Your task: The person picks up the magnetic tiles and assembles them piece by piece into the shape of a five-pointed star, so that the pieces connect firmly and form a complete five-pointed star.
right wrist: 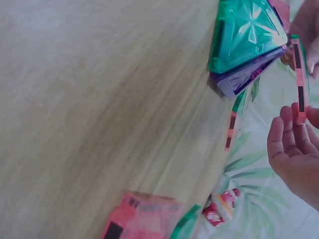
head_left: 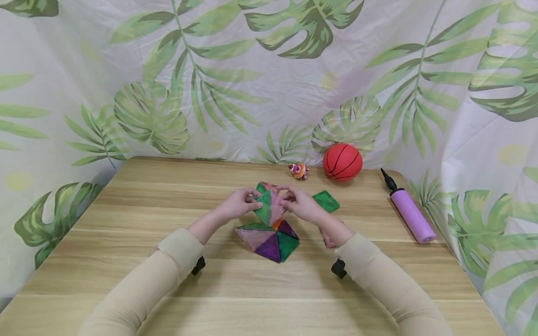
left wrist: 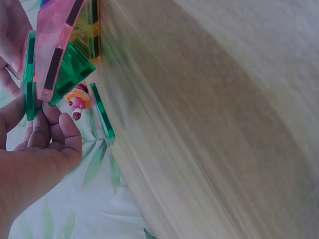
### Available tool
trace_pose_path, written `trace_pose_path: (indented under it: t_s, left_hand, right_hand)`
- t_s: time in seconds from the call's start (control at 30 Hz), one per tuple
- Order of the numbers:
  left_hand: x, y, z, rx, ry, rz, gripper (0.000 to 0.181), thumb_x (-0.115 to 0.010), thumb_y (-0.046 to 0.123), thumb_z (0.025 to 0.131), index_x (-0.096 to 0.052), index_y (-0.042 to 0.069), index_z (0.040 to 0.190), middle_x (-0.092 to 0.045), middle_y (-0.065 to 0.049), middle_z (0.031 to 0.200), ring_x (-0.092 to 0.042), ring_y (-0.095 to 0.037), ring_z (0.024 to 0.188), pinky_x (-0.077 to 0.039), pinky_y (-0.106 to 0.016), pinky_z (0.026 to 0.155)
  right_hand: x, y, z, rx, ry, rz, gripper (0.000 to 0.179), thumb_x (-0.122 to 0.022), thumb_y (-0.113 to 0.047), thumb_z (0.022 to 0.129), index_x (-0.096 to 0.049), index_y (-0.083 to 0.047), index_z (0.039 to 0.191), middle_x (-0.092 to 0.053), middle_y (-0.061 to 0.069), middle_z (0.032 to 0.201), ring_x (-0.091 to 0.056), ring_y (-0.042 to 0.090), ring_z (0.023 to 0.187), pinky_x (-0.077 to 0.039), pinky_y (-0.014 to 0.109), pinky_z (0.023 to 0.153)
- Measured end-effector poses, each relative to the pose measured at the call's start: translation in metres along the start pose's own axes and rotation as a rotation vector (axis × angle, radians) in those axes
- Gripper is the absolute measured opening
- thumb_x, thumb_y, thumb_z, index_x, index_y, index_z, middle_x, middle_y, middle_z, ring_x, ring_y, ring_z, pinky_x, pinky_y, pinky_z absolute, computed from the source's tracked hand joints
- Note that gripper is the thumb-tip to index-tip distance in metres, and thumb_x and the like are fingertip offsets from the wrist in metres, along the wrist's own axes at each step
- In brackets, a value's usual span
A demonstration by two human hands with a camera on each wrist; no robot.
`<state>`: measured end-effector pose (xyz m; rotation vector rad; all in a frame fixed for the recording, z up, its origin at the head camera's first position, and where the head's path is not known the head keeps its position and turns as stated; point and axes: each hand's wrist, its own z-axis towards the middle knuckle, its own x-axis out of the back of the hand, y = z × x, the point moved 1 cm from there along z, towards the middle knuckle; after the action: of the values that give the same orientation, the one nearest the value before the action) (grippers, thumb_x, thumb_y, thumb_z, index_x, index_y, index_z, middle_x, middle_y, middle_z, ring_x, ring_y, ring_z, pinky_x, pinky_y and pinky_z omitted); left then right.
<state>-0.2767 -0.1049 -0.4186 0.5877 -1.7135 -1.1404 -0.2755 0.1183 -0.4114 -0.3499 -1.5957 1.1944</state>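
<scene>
My left hand (head_left: pixel 240 204) pinches the green magnetic tile (head_left: pixel 263 211) of a joined green-and-pink pair, its thumb on the near face. At the other side, my right hand (head_left: pixel 303 205) pinches the pink magnetic tile (head_left: pixel 276 211) of that pair. In the right wrist view the held pair (right wrist: pixel 300 79) stands upright, edge-on. Just below and in front of it on the table sits a faceted magnetic-tile structure (head_left: pixel 269 247) with pink, purple, green and orange sides. Behind the held pair, more green and pink tiles (right wrist: pixel 233 124) lie flat, partly hidden in the head view.
A green tile (head_left: pixel 326 201) lies right of my right hand, with pink tiles (head_left: pixel 329 239) partly under that forearm. Farther back are a small pink-and-orange toy (head_left: pixel 299 171) and a red ball (head_left: pixel 342 162). A purple hand pump (head_left: pixel 413 214) lies near the table's right edge.
</scene>
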Motion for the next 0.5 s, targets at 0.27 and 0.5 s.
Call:
trace_pose_path:
  t_s: [0.27,0.5]
  left_hand:
    - [-0.006,-0.004,0.006,-0.028,-0.027,0.026,0.023,-0.062,0.011,0.091,-0.055,0.0,0.11,-0.062,-0.006,0.08,-0.053,-0.022,0.068,-0.041,-0.029,0.055]
    - [-0.006,-0.013,0.009,-0.055,-0.04,0.091,0.014,-0.063,0.011,0.09,-0.056,0.001,0.097,-0.057,-0.006,0.088,-0.052,-0.017,0.08,-0.045,-0.028,0.07]
  right_hand:
    - [-0.001,0.012,0.01,-0.131,-0.047,0.27,0.035,-0.045,0.004,0.096,-0.048,0.003,0.131,-0.06,0.014,0.098,-0.058,0.012,0.081,-0.052,0.047,0.082]
    - [-0.008,0.017,0.016,-0.23,-0.106,0.381,0.031,-0.043,-0.001,0.098,-0.046,0.005,0.128,-0.055,0.003,0.097,-0.056,0.01,0.081,-0.05,0.042,0.085]
